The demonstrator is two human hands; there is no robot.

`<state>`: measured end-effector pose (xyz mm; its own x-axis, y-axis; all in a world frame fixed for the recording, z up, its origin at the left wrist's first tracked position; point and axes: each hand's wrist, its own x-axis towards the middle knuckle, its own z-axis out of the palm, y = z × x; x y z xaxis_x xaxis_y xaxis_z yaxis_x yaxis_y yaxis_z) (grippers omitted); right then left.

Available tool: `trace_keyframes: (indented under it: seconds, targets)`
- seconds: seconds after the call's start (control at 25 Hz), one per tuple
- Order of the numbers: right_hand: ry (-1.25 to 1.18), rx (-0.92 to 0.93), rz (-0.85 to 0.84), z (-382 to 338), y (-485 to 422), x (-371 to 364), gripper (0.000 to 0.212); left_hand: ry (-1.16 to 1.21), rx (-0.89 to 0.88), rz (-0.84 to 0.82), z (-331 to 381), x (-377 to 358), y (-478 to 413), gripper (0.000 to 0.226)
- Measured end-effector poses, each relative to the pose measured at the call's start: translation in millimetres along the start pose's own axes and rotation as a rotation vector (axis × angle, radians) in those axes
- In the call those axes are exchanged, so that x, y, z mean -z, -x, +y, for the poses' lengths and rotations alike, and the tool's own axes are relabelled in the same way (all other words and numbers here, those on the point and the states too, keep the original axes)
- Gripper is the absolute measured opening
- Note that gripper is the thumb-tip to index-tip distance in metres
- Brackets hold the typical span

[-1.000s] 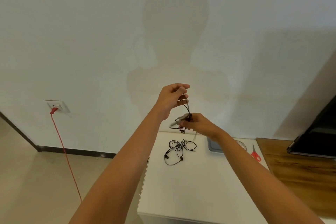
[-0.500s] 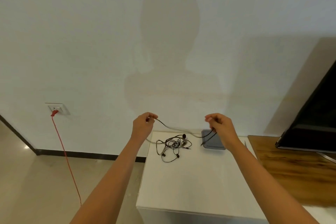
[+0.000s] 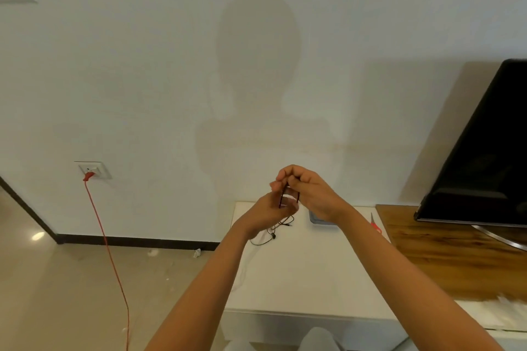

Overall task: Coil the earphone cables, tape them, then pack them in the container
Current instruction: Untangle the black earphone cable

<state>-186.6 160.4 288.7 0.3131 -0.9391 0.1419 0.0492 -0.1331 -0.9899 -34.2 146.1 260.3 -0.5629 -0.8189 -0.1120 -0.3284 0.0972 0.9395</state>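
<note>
Both hands meet above the far end of the white table [image 3: 308, 273]. My right hand [image 3: 309, 189] pinches the top of a short loop of black earphone cable [image 3: 298, 197], and my left hand [image 3: 269, 212] holds the loop's lower end just below. More black earphone cable [image 3: 271, 232] lies tangled on the table under my left hand, partly hidden by it. A grey container [image 3: 315, 219] sits on the table behind my right wrist, mostly covered.
Red-handled scissors [image 3: 376, 226] lie near the table's right edge. A wooden counter [image 3: 445, 253] with a black TV screen [image 3: 482, 157] stands to the right. On the left, a red cord [image 3: 109, 251] hangs from a wall socket [image 3: 92, 170] to the floor.
My hands were apart with the cable stretched between them; now they have come together, folding the cable into a short loop. The view has also shifted a little.
</note>
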Motion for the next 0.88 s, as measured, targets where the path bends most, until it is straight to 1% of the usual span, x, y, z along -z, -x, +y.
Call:
trace_keyframes:
  seconds: [0.08, 0.2, 0.28, 0.32, 0.36, 0.4, 0.44, 0.52, 0.56, 0.6, 0.64, 0.68, 0.72, 0.8, 0.88]
  targets:
    - [0.16, 0.047, 0.041, -8, 2, -7, 0.027, 0.154, 0.028, -0.02, 16, -5, 4, 0.015]
    - [0.451, 0.125, 0.119, -15, 6, 3, 0.026, 0.255, 0.065, 0.06, 24, -4, 11, 0.031]
    - [0.733, 0.15, 0.137, -18, 9, 15, 0.023, 0.287, 0.081, 0.134, 29, 3, 15, 0.033]
    - [0.906, 0.168, 0.155, -18, 10, 21, 0.02, 0.321, 0.089, 0.143, 32, 6, 16, 0.033]
    - [1.026, 0.189, 0.196, -18, 9, 25, 0.016, 0.339, 0.093, 0.138, 35, 9, 18, 0.033]
    - [1.064, 0.204, 0.276, -19, 10, 28, 0.012, 0.34, 0.09, 0.115, 37, 10, 20, 0.032]
    - [1.009, 0.197, 0.39, -21, 11, 27, 0.011, 0.336, 0.089, 0.075, 39, 10, 23, 0.033]
    - [0.797, 0.139, 0.598, -25, 11, 24, 0.018, 0.404, 0.117, -0.062, 44, 8, 27, 0.04]
    - [0.702, 0.119, 0.645, -26, 11, 22, 0.021, 0.475, 0.149, -0.14, 46, 6, 30, 0.049]
    - [0.597, 0.102, 0.64, -27, 11, 20, 0.022, 0.544, 0.182, -0.188, 49, 3, 30, 0.059]
    - [0.464, 0.101, 0.6, -28, 11, 17, 0.019, 0.602, 0.212, -0.19, 50, -1, 29, 0.067]
    - [0.325, 0.109, 0.533, -29, 12, 14, 0.014, 0.655, 0.237, -0.147, 52, -4, 26, 0.071]
    - [0.201, 0.119, 0.454, -30, 13, 11, 0.01, 0.71, 0.25, -0.077, 53, -6, 22, 0.069]
    - [0.007, 0.109, 0.309, -32, 16, 8, 0.006, 0.786, 0.22, 0.067, 57, -6, 15, 0.053]
    - [-0.153, 0.061, 0.213, -34, 21, 5, 0.005, 0.813, 0.136, 0.186, 61, -3, 12, 0.03]
